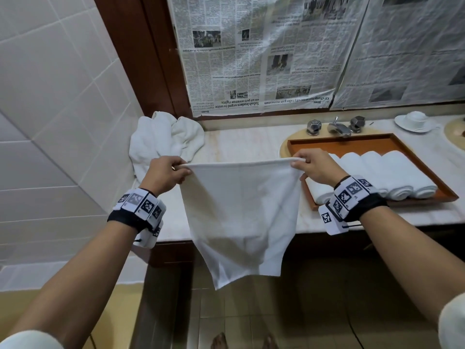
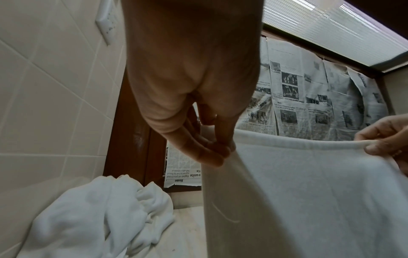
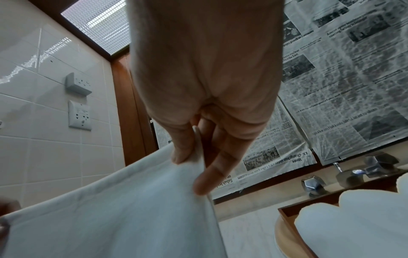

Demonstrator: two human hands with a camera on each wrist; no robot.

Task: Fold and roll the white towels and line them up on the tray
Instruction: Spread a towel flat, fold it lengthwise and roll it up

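Note:
A white towel (image 1: 241, 212) hangs spread in the air in front of the counter, its lower end below the counter edge. My left hand (image 1: 167, 172) pinches its top left corner, and my right hand (image 1: 313, 167) pinches the top right corner. The left wrist view shows my left hand (image 2: 212, 148) pinching the towel (image 2: 309, 200). The right wrist view shows my right hand (image 3: 194, 157) pinching the towel (image 3: 123, 218). Several rolled white towels (image 1: 387, 172) lie side by side in the wooden tray (image 1: 334, 143) at the right. A crumpled pile of white towels (image 1: 163, 139) sits at the counter's left end.
The tray rests over a sink with a chrome tap (image 1: 337, 127). A white cup on a saucer (image 1: 414, 120) stands at the back right. Newspaper (image 1: 264, 54) covers the wall behind the marble counter (image 1: 241, 144). A tiled wall (image 1: 50, 96) stands at the left.

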